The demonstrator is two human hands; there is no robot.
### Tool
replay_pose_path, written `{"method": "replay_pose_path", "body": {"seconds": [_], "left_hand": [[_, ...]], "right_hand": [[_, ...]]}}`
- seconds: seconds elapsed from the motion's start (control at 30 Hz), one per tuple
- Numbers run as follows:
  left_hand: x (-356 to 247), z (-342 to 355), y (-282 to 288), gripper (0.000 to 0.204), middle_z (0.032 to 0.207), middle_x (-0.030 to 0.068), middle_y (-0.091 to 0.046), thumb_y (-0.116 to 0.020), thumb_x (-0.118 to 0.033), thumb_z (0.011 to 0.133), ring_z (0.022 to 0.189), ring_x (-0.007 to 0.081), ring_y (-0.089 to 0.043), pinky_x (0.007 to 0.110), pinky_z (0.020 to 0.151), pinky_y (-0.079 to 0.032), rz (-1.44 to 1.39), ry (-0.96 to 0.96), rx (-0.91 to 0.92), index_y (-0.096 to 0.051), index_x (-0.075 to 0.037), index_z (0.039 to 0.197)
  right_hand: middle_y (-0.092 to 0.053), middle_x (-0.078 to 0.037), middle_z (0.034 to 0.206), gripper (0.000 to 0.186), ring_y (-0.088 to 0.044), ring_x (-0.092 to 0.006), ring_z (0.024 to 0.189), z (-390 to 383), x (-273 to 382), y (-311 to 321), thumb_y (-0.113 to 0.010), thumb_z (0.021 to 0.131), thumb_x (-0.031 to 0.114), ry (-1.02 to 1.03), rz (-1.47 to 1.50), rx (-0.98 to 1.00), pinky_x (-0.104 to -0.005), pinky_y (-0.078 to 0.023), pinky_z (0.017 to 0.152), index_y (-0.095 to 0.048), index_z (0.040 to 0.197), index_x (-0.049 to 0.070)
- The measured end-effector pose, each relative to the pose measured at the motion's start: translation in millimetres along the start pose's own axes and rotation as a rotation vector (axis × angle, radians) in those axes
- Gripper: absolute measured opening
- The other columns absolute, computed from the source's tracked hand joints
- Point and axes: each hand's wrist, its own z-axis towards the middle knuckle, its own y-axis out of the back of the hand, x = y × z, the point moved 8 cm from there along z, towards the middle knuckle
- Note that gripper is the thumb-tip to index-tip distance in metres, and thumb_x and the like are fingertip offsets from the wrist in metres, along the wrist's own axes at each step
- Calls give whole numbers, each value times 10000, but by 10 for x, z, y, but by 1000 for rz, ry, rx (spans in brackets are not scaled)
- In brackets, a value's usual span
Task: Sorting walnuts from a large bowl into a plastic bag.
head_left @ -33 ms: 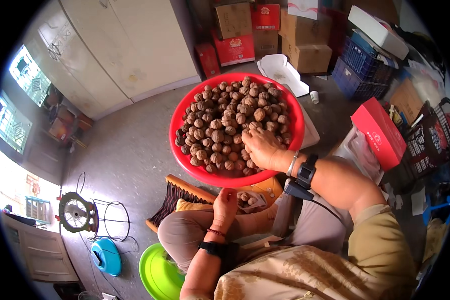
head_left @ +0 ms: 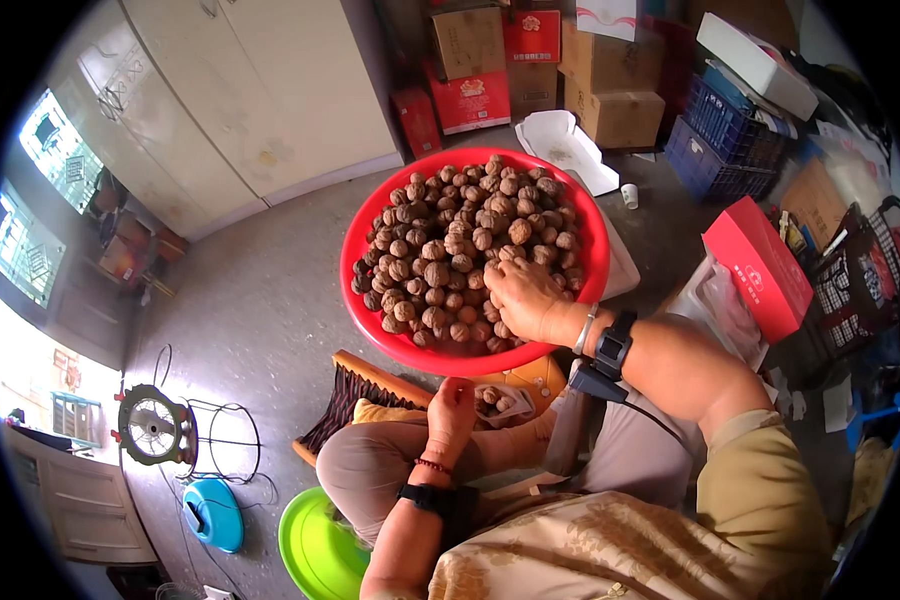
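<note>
A wide red basin (head_left: 363, 240) heaped with brown walnuts (head_left: 435, 272) stands in front of me. My right hand (head_left: 525, 298) reaches over its right near rim, fingers curled down onto the walnuts. The fingertips are partly hidden there, seemingly closed around a walnut. Just outside the near rim, my left hand (head_left: 453, 405) is raised with its fingers folded in. What it holds, if anything, is hidden. Below the rim, beside my left hand, a pale container (head_left: 515, 405) with a few walnuts shows in part.
A wooden frame with dark woven straps (head_left: 345, 405) lies near my left knee. Farther left are a round fan (head_left: 155, 425), a blue plastic piece (head_left: 213, 515) and a bright green plastic item (head_left: 320, 545). Cartons (head_left: 625, 115), blue crates (head_left: 715, 160) and a red box (head_left: 760, 268) crowd the right.
</note>
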Motion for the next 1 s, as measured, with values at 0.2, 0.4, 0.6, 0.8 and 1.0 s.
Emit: {"method": "replay_pose_path", "body": {"seconds": [0.2, 0.4, 0.6, 0.8, 1.0], "left_hand": [[-37, 10, 27, 110, 730, 148, -671, -615, -157, 923, 683, 301, -674, 379, 637, -522, 42, -41, -31, -652, -55, 945], [-57, 10, 14, 89, 720, 145, -673, -630, -134, 914, 678, 276, -679, 368, 620, -516, 56, -32, -15, -646, -48, 929], [-30, 15, 35, 80, 689, 132, -655, -631, -130, 917, 618, 268, -647, 365, 602, -508, 37, -46, -42, -640, -52, 932], [-46, 36, 36, 93, 663, 134, -640, -637, -142, 917, 605, 271, -636, 374, 581, -496, 18, -19, -29, -639, -51, 895], [-90, 30, 38, 111, 680, 143, -646, -631, -152, 921, 623, 287, -643, 379, 602, -504, 34, -57, -31, -643, -42, 910]], "right_hand": [[-587, -142, 952, 209, -587, -354, 925, 1, 73, 97, -635, 743, 58, 27, 38, -19, -484, -485, 802, -552, 934, 72], [-611, -112, 890, 200, -613, -338, 884, -36, 49, 110, -692, 733, 105, -2, 118, 28, -457, -499, 790, -568, 889, 86], [-621, -100, 850, 185, -621, -324, 866, -95, 74, 61, -716, 715, 111, 6, 275, 134, -444, -500, 767, -574, 830, 87], [-626, -88, 802, 202, -618, -317, 834, -128, 222, 78, -714, 723, 105, 78, 367, 178, -424, -479, 788, -565, 854, 69], [-620, -63, 796, 212, -602, -288, 819, -216, 491, 143, -741, 698, 121, 278, 401, 200, -402, -469, 801, -604, 856, 87]]}}
